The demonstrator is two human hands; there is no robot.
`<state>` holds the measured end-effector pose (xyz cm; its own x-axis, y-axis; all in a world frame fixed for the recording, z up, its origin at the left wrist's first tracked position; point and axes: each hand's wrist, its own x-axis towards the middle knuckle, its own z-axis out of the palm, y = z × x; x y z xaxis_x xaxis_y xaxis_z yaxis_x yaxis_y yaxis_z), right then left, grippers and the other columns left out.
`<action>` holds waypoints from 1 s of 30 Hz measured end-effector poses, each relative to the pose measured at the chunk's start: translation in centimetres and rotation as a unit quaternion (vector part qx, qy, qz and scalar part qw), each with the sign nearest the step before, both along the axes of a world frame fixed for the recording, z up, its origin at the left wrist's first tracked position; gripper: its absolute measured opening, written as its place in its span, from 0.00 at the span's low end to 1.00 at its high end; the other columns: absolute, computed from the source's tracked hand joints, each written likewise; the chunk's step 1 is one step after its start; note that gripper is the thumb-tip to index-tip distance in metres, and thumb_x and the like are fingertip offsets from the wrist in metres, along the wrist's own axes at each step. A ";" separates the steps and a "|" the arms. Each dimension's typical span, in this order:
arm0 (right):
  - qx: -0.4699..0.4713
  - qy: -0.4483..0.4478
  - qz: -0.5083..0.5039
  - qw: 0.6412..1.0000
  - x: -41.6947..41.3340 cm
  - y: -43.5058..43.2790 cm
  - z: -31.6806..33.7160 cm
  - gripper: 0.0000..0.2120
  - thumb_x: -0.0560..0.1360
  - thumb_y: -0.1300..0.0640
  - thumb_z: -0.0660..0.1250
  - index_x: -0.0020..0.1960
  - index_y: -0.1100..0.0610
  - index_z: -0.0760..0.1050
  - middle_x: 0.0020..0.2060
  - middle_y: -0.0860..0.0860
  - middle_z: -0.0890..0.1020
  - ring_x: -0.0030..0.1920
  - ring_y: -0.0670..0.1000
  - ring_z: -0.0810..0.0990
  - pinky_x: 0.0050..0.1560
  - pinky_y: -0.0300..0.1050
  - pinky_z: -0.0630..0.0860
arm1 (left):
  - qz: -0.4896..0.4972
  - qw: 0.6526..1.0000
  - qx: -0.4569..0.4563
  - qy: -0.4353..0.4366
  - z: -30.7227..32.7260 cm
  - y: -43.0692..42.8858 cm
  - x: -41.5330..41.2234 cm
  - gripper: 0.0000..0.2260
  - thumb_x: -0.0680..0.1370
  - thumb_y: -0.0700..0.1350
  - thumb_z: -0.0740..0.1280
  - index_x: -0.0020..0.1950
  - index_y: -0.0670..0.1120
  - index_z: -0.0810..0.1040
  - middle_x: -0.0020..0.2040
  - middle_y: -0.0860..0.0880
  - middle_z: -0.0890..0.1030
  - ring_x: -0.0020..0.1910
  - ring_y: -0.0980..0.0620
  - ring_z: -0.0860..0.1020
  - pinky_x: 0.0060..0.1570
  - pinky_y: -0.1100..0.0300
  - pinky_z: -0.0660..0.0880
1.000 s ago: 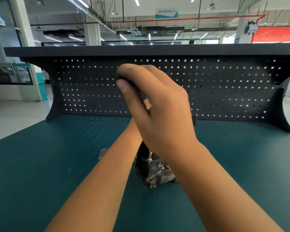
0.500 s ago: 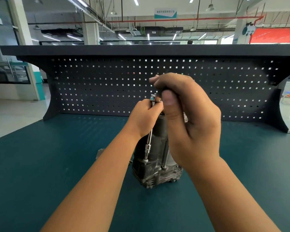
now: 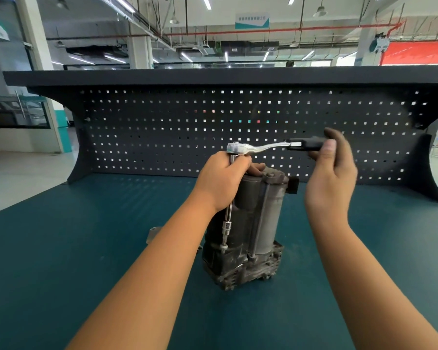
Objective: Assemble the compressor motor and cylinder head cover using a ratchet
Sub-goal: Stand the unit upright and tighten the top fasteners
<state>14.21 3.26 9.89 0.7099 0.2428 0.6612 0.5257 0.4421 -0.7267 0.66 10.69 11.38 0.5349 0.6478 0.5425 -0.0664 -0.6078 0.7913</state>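
A dark, grimy compressor (image 3: 248, 231) stands upright on the teal bench top (image 3: 86, 248), its motor cylinder and head cover pointing up. A chrome ratchet (image 3: 253, 148) lies level above it, with a long extension bar (image 3: 226, 223) running straight down to a bolt on the compressor's lower body. My left hand (image 3: 225, 180) grips the top of the extension just under the ratchet head and leans on the compressor's top. My right hand (image 3: 331, 168) pinches the ratchet's black handle, which points to the right.
A black pegboard back panel (image 3: 162, 137) with a shelf on top closes off the far edge of the bench. A small grey metal part (image 3: 154, 234) lies on the bench just left of the compressor, partly behind my left forearm.
My right hand has swung the ratchet handle from in front of the camera out to the right. The left hand has stayed on the extension. The view has dropped, showing the whole compressor.
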 end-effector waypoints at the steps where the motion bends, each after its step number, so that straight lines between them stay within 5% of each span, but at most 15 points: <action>1: -0.053 0.001 0.007 0.999 0.3 0.6 -0.2 0.13 0.83 0.52 0.52 0.58 0.52 0.73 0.51 0.49 0.79 0.52 0.48 0.76 0.53 0.43 0.72 | 0.004 1.000 0.005 0.000 -0.1 0.0 0.0 0.16 0.71 0.49 0.57 0.32 0.48 0.83 0.44 0.51 0.85 0.50 0.54 0.82 0.60 0.45 0.72; 4: -0.194 -0.016 0.031 0.980 0.9 2.5 0.3 0.17 0.82 0.50 0.52 0.46 0.58 0.75 0.35 0.48 0.75 0.37 0.48 0.71 0.37 0.42 0.66 | 0.017 0.999 0.038 0.005 -0.3 -0.2 0.0 0.15 0.68 0.53 0.58 0.34 0.50 0.84 0.44 0.52 0.85 0.49 0.51 0.82 0.56 0.43 0.74; 6: -0.274 -0.022 0.052 0.960 1.2 3.4 1.9 0.21 0.81 0.49 0.53 0.48 0.66 0.76 0.33 0.52 0.75 0.34 0.51 0.70 0.35 0.43 0.65 | 0.014 0.999 0.044 0.004 -0.2 -0.4 0.0 0.16 0.67 0.55 0.58 0.36 0.51 0.84 0.44 0.51 0.85 0.49 0.50 0.82 0.56 0.42 0.74; 9: -0.377 -0.068 0.089 0.919 1.6 4.4 4.0 0.23 0.81 0.49 0.52 0.51 0.65 0.78 0.41 0.56 0.82 0.41 0.57 0.77 0.45 0.48 0.73 | 0.023 0.999 0.047 0.004 0.0 -0.3 0.1 0.17 0.65 0.57 0.57 0.36 0.51 0.83 0.44 0.42 0.84 0.50 0.42 0.81 0.55 0.39 0.73; 11: -0.390 -0.089 0.105 0.910 1.6 4.8 4.3 0.21 0.81 0.47 0.53 0.53 0.60 0.79 0.50 0.56 0.83 0.51 0.58 0.79 0.56 0.50 0.73 | 0.029 0.998 0.047 0.001 0.0 -0.1 -0.1 0.17 0.66 0.57 0.57 0.34 0.52 0.83 0.44 0.44 0.85 0.49 0.43 0.81 0.55 0.40 0.73; 14: -0.296 -0.039 0.172 0.939 1.7 4.5 3.2 0.12 0.80 0.46 0.58 0.51 0.50 0.78 0.49 0.47 0.83 0.53 0.54 0.81 0.52 0.50 0.76 | 0.032 0.999 0.040 0.009 -0.2 0.2 -0.3 0.15 0.69 0.54 0.58 0.33 0.53 0.84 0.44 0.52 0.85 0.50 0.48 0.81 0.57 0.43 0.73; 19: -0.102 0.082 0.203 0.970 1.9 2.3 0.8 0.06 0.78 0.49 0.63 0.48 0.51 0.75 0.44 0.44 0.83 0.47 0.49 0.84 0.45 0.46 0.77 | 0.043 0.998 0.042 0.029 -0.1 0.1 -0.3 0.15 0.70 0.49 0.57 0.31 0.51 0.82 0.45 0.53 0.85 0.50 0.51 0.81 0.56 0.44 0.74; 22: 0.020 0.083 0.157 0.984 1.2 0.1 0.0 0.02 0.78 0.52 0.64 0.47 0.50 0.73 0.38 0.40 0.82 0.47 0.48 0.83 0.50 0.44 0.76 | 0.043 0.997 0.046 0.041 0.0 -0.2 -0.3 0.15 0.70 0.50 0.57 0.30 0.52 0.81 0.45 0.56 0.85 0.50 0.55 0.81 0.56 0.47 0.74; 26: 0.160 0.063 0.128 0.977 -1.7 -3.0 -0.6 0.03 0.77 0.52 0.62 0.48 0.49 0.73 0.41 0.42 0.82 0.50 0.50 0.81 0.58 0.55 0.77 | 0.061 0.994 0.061 0.066 0.4 -0.5 -0.3 0.15 0.71 0.52 0.57 0.31 0.55 0.80 0.46 0.59 0.84 0.50 0.57 0.80 0.56 0.49 0.74; 30: 0.212 -0.006 0.171 0.962 -5.3 -4.9 -0.9 0.07 0.78 0.54 0.59 0.53 0.55 0.72 0.48 0.50 0.83 0.56 0.56 0.81 0.58 0.58 0.76 | 0.081 0.991 0.075 0.075 0.1 -0.6 -0.4 0.16 0.70 0.57 0.57 0.33 0.53 0.81 0.46 0.48 0.85 0.50 0.48 0.81 0.55 0.45 0.75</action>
<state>8.91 -1.62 8.99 0.6276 0.1679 0.7602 0.3042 0.8460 -0.4379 0.22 10.06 11.53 0.5126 0.6495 0.5616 0.1534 -0.7128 0.6844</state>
